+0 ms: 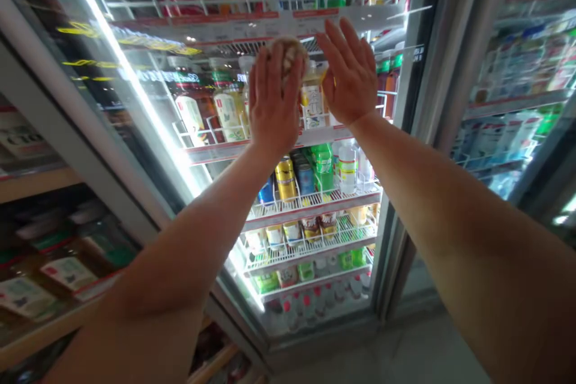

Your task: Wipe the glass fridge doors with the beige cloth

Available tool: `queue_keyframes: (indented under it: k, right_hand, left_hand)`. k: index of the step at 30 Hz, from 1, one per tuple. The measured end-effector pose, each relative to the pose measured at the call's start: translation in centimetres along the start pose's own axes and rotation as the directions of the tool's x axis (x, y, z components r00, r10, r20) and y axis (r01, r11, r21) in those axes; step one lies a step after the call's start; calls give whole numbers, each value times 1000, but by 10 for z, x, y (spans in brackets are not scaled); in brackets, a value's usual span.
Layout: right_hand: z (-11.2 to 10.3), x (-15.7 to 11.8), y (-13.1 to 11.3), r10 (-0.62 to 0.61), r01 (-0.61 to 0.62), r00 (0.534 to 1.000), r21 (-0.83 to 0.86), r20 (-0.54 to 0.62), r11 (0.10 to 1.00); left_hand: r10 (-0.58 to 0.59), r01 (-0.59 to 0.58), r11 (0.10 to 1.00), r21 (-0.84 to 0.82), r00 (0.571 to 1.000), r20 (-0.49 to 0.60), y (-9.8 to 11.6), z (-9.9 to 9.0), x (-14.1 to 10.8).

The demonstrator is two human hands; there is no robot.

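While raised at the cooler door (399,192), the left hand (275,102) shows open over a round item (288,54), the right hand (347,72) open beside it.

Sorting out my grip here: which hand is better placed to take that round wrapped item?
Probably your left hand: its fingers overlap the round wrapped item, while your right hand stands open beside it.
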State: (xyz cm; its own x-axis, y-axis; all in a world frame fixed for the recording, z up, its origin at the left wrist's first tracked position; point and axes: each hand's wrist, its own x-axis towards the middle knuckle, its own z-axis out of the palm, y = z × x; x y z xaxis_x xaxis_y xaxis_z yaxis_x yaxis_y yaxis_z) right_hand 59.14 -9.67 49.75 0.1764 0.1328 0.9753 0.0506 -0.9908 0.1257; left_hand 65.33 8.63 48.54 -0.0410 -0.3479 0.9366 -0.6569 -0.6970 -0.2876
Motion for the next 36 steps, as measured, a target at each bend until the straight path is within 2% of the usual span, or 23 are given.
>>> queue_keyframes:
  k: [2,4,6,8,10,14,17,21,25,28,31,34,36]
  right_hand:
    - [0,0,1,-19,19,1000,-6,-9,1000]
    - [1,0,1,-11,11,1000,31,-8,999]
    - [2,1,2,9,-9,1000,82,-5,997]
    - [3,1,3,13,-12,1000,94,-9,995]
    - [3,1,3,4,-3,999,53,-33,999]
    - [2,0,4,-10,9,996,-4,-94,1000]
    - [2,-3,4,-49,53,989,26,-137,998]
    - [6,-6,8,-148,160,978,76,-145,984]
    - [10,-5,17,-185,192,974,47,-130,980]
    - [7,-4,19,-176,176,978,-10,-114,984]
    - [2,-4,18,-129,125,985,-38,-111,991]
    - [-1,-4,18,-101,96,992,-67,-80,993]
    - [-1,-3,20,-82,78,995,-70,-62,995]
  left_hand:
    - [51,-49,998,-25,996,72,7,-3,1]
    - [50,-50,999,1,997,56,1,-6,16]
    - [-36,39,996,75,998,-42,-12,-8,37]
    - [-148,165,977,133,980,-134,-18,-7,52]
    - [-181,200,968,151,975,-131,-13,-4,55]
    - [-26,25,997,78,1000,8,18,-2,33]
    - [24,-25,999,49,999,22,34,-2,25]
    - [53,-54,998,17,995,87,43,-10,35]
    - [143,-154,984,90,982,124,43,-35,35]
    - [161,-183,978,98,966,205,20,-54,19]
    - [139,-170,981,97,954,264,-29,-60,-4]
    - [54,-88,973,213,986,158,-79,-56,-25]
    - [35,-64,964,258,993,114,-98,-54,-37]
